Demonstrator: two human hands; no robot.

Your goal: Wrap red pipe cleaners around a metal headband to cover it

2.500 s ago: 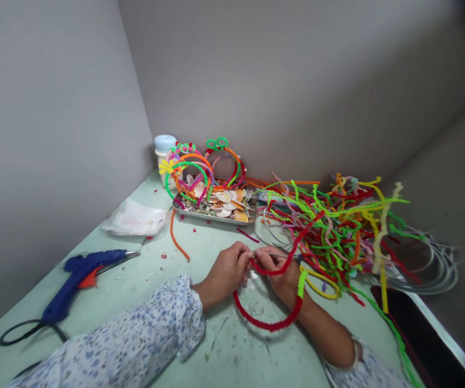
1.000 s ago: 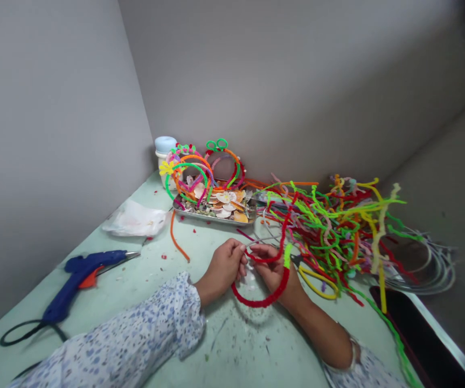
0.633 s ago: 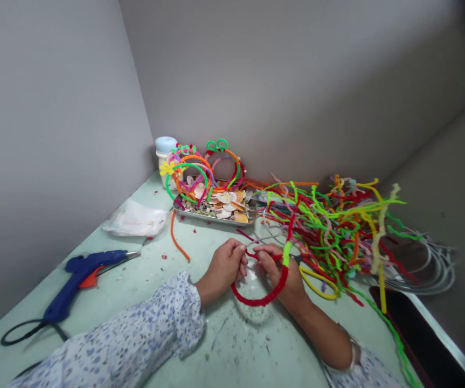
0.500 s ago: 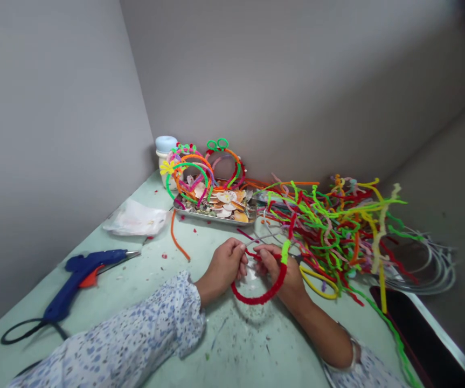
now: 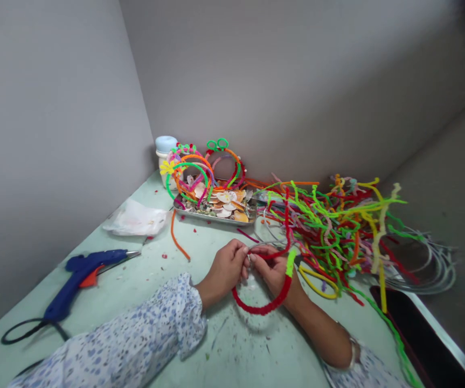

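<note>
A curved headband (image 5: 262, 309), wrapped in fuzzy red pipe cleaner with a short lime-green stretch, hangs below my two hands. My left hand (image 5: 224, 268) is closed on it, thumb and fingers pinched together at its left side. Close by, my right hand (image 5: 277, 276) pinches a loose red pipe cleaner (image 5: 287, 221) near the bare grey part of the band. That pipe cleaner bends over the right fingers, its free end pointing up. The fingertips nearly meet, and they partly hide the spot between them.
Decorated headbands (image 5: 194, 167) stand on a metal tray (image 5: 216, 220) of shells at the back. A tangled pile of pipe cleaners (image 5: 329, 221) lies right, beside coiled grey bands (image 5: 434, 264) and a dark flat panel (image 5: 422, 334). A blue glue gun (image 5: 68, 280) and plastic bag (image 5: 137, 218) lie left.
The red pipe cleaner's free end has swung up and left, away from the green stretch. The headband's curve has dipped slightly down and right. My left hand has barely moved.
</note>
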